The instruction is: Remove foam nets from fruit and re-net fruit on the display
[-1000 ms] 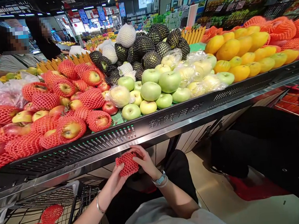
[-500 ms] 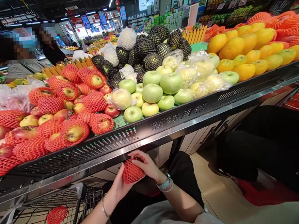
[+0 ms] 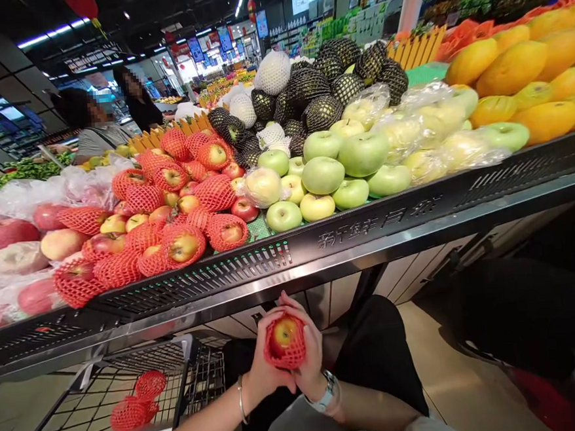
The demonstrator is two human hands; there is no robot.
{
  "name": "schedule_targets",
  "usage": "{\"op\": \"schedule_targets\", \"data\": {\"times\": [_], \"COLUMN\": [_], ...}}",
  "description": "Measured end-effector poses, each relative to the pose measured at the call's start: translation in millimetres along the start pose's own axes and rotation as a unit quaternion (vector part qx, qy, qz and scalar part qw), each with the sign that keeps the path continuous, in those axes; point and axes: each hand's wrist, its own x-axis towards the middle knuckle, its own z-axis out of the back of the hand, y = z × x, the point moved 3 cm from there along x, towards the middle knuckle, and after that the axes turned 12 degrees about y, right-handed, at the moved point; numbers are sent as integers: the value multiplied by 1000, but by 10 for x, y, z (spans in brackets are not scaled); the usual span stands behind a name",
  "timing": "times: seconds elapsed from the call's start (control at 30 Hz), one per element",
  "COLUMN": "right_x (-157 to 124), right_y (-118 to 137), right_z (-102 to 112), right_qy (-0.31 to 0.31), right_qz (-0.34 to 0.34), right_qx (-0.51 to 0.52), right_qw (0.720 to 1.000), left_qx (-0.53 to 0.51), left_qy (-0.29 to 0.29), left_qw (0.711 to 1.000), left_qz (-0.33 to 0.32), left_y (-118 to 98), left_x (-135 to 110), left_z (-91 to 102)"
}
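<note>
Below the rail, the left hand and right hand cupped an apple between them, fingers curved round its sides, neither hand closed to a fist. The apple sat in a red net, its top bare. A bangle circled the left wrist, a watch the right. Also below the rail, farther left, a cart held red bundles; their contents were unclear. Just above the rail ran a black crate. Beyond the rail lay netted apples toward its left, green apples mid-length and yellow fruit toward its right. Farther behind it were black-netted fruit and two people.
</note>
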Motion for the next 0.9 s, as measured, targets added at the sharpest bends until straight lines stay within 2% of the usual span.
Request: {"op": "schedule_targets", "data": {"times": [0.07, 0.13, 0.3, 0.4, 0.47, 0.5, 0.53, 0.6, 0.67, 0.7, 0.77, 0.83, 0.9], "right_x": [-19, -31, 1, 89, 158, 191, 221, 274, 319, 339, 368, 378, 370], "right_y": [150, 228, 91, -23, -38, -32, -23, -7, 14, 29, 62, 89, 100], "right_z": [18, 39, 29, -15, -14, 2, 28, 100, 181, 213, 250, 258, 259], "right_qy": [32, 53, 113, 153, 168, 175, 182, 196, 199, 199, 203, 218, 242], "right_qz": [53, 80, 35, 21, 28, 28, 20, -12, -37, -39, -32, -27, -26], "right_qx": [-22, -34, -68, -39, -14, -11, -18, -53, -95, -113, -135, -152, -173], "right_qw": [998, 995, 991, 987, 985, 984, 983, 979, 975, 973, 969, 964, 954], "left_qx": [28, 58, 144, 281, 366, 393, 411, 486, 527, 542, 565, 574, 579], "left_qy": [36, 46, 73, 94, 82, 58, 26, -65, -87, -95, -101, -64, -16], "left_qw": [999, 996, 986, 949, 917, 908, 902, 864, 840, 829, 813, 814, 815], "left_qz": [-27, -40, -43, -110, -137, -136, -132, -112, -98, -99, -99, -66, -16], "left_y": [-42, -92, -224, -483, -776, -949, -1131, -1464, -1644, -1662, -1553, -1297, -1022], "left_x": [-60, -85, 53, 265, 469, 600, 750, 1106, 1527, 1740, 2133, 2452, 2684], "left_z": [-31, -30, 59, 244, 478, 641, 828, 1246, 1630, 1795, 2039, 2155, 2178]}}
